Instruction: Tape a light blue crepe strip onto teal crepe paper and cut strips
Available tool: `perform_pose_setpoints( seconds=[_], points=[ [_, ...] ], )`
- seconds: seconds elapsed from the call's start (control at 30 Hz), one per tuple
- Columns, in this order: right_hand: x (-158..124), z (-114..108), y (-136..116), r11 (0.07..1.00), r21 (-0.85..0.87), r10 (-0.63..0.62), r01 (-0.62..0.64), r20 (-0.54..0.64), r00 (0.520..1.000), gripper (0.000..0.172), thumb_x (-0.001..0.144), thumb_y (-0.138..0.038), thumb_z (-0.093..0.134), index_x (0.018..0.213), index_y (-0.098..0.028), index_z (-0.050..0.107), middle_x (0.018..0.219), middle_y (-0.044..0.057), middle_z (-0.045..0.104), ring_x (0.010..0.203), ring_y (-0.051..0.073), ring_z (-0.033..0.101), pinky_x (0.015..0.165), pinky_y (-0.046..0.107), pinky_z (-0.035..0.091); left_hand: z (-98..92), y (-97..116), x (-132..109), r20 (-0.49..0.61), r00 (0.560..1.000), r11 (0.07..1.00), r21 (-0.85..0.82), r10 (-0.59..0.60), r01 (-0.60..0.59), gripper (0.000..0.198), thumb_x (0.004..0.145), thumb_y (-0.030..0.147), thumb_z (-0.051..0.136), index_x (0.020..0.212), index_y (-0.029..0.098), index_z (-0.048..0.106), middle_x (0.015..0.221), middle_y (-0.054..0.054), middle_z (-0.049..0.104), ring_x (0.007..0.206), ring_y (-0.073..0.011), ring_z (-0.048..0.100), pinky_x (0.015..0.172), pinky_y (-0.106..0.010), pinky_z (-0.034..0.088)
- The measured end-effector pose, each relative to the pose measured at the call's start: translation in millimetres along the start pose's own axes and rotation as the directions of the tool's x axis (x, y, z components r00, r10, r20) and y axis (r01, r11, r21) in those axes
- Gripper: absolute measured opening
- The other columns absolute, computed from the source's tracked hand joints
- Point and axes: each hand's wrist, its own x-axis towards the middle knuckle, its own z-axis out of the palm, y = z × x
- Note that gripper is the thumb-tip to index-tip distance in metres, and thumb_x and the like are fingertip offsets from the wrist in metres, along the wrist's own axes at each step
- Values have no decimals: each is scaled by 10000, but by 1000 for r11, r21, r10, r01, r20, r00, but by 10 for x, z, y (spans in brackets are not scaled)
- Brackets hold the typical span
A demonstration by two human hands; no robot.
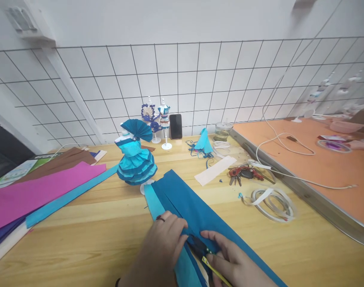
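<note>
A long dark-teal crepe paper strip (pixel 200 203) lies on the table in front of me, with a lighter turquoise strip (pixel 153 201) along its left side. My left hand (pixel 167 239), a ring on one finger, has its fingers curled and pinching the dark-teal strip. My right hand (pixel 230 255) is closed around a small dark tool (pixel 198 245), whose kind is hard to make out between the hands. Under the right thumb runs a narrow yellow strip (pixel 216 271), like a tape measure end. Beyond the paper stands a doll-sized dress form in a ruffled turquoise paper dress (pixel 137 163).
Coloured paper strips (pixel 47 181) are stacked at the left. Two small dress forms (pixel 165 123) and a phone (pixel 176 126) stand by the wall. To the right lie keys (pixel 244 173), tape rolls (pixel 274 204), a pale strip (pixel 214 170) and a cable (pixel 313 183) near a raised metal edge.
</note>
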Motion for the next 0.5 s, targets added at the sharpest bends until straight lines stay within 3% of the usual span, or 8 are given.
perform_pose_setpoints(
  seconds=[0.2,0.37,0.5],
  points=[
    [13,11,-19,999,-18,32,-32,17,999,750,688,-482,458,1289,-55,321,379,-72,490,289,81,326,333,186,207,-2,121,-64,-54,998,981,-185,43,-52,190,775,44,415,852,193,504,805,-18,591,817,-178,487,724,-301,413],
    [-46,49,-161,997,-10,71,-71,34,997,767,661,-446,436,1297,-38,301,376,-74,475,283,81,308,339,190,212,140,133,-63,-45,992,986,-116,119,-124,215,782,45,374,837,197,515,751,-11,597,790,-179,479,710,-305,394],
    [-82,47,-261,994,-24,103,-102,32,994,776,658,-421,408,1307,-20,268,370,-72,469,270,82,289,325,183,207,234,130,-74,-25,995,992,-73,101,-103,228,787,38,386,870,206,516,767,-4,593,793,-178,474,719,-316,367]
  ],
)
